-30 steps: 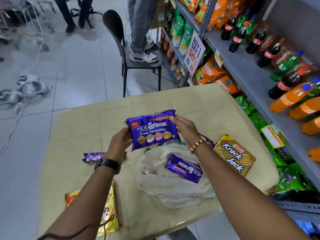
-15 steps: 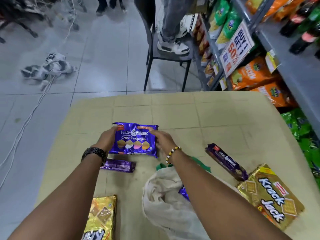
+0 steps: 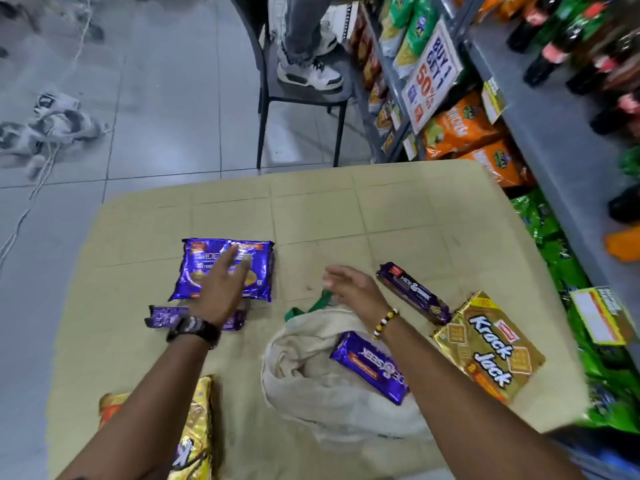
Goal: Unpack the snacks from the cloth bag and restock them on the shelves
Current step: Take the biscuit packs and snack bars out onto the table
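Beige table [image 3: 381, 209] beside the shelves [image 3: 554, 140]. Cloth bag [image 3: 311, 375] at 6 o'clock, a purple roll [image 3: 370, 367] on it. Krack Jack pack [image 3: 491, 351] at 4 o'clock. Hide & Seek pack [image 3: 201, 268] flat at 10 o'clock under the left hand [image 3: 221, 289], fingers straight. Right hand [image 3: 349, 285], loose and empty, above the bag's mouth.

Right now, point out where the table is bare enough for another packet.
The far strip of the table, beyond the large purple pack and the dark roll pack, is bare. A smaller gap lies between those two. Crowded: the near right, with cloth bag and Krack Jack pack.
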Available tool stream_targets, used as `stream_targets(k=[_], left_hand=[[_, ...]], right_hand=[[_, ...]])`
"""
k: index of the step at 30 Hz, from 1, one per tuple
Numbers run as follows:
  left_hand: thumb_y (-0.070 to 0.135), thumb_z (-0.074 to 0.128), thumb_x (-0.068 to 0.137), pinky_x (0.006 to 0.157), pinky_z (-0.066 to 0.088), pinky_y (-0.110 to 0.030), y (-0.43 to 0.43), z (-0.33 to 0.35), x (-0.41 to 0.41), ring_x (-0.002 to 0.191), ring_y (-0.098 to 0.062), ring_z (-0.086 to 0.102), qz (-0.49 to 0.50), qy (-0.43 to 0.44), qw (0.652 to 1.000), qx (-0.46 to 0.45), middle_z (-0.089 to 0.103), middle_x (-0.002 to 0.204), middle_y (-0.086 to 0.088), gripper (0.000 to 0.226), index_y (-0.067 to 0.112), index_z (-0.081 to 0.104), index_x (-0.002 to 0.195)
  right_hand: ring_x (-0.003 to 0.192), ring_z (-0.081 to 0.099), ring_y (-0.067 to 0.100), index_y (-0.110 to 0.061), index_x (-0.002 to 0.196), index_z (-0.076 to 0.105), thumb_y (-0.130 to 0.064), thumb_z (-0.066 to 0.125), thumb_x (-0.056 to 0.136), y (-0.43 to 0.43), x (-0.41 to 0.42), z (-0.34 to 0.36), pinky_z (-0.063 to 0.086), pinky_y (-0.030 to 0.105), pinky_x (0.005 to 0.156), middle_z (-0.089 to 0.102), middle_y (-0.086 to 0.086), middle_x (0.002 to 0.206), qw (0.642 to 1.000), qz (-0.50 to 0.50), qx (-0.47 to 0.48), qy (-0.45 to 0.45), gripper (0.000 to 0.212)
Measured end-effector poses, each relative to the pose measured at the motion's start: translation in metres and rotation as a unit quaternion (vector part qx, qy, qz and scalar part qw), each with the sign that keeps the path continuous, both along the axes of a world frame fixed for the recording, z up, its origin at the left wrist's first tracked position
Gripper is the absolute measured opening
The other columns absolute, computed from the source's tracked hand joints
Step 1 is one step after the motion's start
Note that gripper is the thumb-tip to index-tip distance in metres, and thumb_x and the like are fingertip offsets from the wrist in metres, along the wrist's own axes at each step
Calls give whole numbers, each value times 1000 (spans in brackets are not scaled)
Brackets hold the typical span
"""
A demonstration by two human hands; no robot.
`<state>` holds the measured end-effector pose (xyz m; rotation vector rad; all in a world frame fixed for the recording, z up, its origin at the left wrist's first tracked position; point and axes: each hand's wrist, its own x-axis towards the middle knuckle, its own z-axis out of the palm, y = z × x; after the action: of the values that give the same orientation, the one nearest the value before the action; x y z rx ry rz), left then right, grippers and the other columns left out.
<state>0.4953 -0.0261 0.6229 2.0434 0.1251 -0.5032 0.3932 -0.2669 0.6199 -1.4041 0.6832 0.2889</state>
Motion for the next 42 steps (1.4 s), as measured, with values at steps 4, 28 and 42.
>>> stream_targets(k=[4, 28, 42], left_hand=[[29, 59, 98, 88, 48, -18, -50, 2, -67, 89, 14, 60, -140, 32, 987, -78, 69, 106, 8, 25, 25, 66, 122], [28, 52, 100, 71, 51, -21, -124, -28, -150, 88, -7, 65, -294, 171, 940, 20, 69, 110, -2, 26, 18, 57, 124], [27, 53, 101, 100, 51, -37, -49, -4, -142, 106, -20, 68, -276, 208, 937, 42, 70, 122, -4, 38, 20, 54, 138]], right_hand=[[101, 70, 15, -20, 111, 72, -5, 70, 88, -26, -81, 17, 58, 32, 86, 76, 5, 108, 996, -73, -47, -13, 27], [104, 68, 28, -4, 120, 62, -11, 70, 76, -17, -201, -20, 59, 40, 87, 69, 14, 119, 925, -265, -180, 203, 45], [59, 64, 21, -11, 74, 70, -14, 77, 69, 35, -208, -6, 51, 31, 57, 72, 3, 62, 931, -280, 51, 228, 9]])
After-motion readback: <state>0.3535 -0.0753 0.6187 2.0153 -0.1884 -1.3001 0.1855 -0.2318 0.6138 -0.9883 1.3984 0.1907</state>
